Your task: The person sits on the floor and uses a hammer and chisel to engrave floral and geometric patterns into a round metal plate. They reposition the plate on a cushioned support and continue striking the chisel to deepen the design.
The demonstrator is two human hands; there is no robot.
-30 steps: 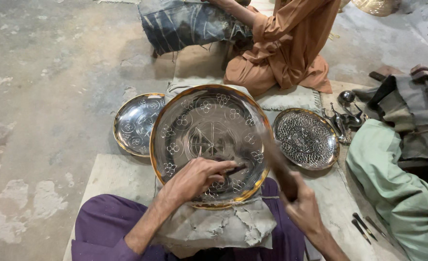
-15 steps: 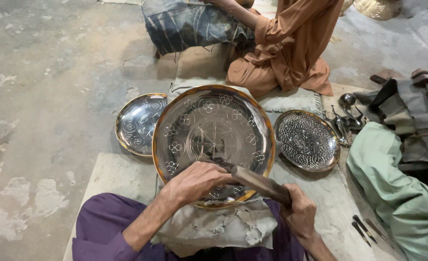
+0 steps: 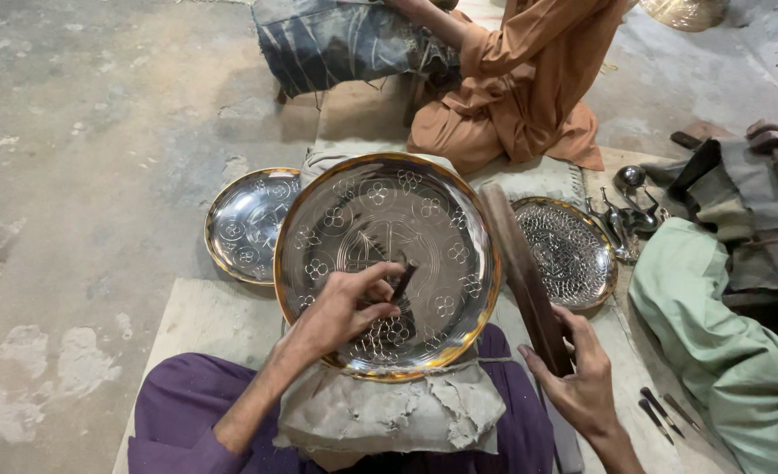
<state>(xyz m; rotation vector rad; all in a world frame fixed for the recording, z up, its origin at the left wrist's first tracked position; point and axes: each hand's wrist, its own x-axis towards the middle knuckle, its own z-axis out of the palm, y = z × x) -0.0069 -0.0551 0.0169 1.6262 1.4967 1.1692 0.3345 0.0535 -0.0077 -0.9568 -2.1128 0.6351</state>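
A large round metal tray (image 3: 336,211) with a brass rim and engraved flower patterns rests tilted on a cloth-wrapped pad (image 3: 389,412) in my lap. My left hand (image 3: 340,307) lies on the tray's lower part, fingers closed around a small dark chisel (image 3: 401,283) whose tip touches the metal. My right hand (image 3: 577,373) is beside the tray's right edge, gripping the lower end of a long dark wooden mallet (image 3: 520,272) that points up and away from me.
A smaller engraved plate (image 3: 244,224) lies left of the tray and a densely patterned one (image 3: 569,254) lies right. A person in orange clothes (image 3: 529,79) sits opposite, another in a green sleeve (image 3: 713,325) at right. Small tools (image 3: 661,412) lie on the mat.
The wooden mallet has swung up from lying across the tray's lower right to standing beside its right edge. My left hand keeps the chisel in much the same spot.
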